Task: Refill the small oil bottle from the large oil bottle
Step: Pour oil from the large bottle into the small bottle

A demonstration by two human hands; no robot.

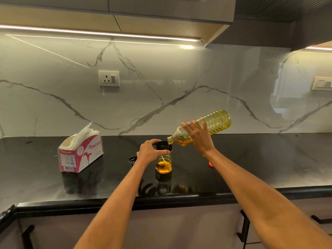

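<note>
On the counter, left hand fingers grip small bottle; right hand tips large bottle, seemingly pouring.

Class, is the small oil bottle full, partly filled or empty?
Partly filled: oil fills only the bottom part of the small oil bottle.

The large oil bottle was clear ribbed plastic holding yellow-gold oil. The small oil bottle had a black rim and amber oil below. The countertop was glossy black, the backsplash white marble with grey veins. The tissue box was red and white.
</note>
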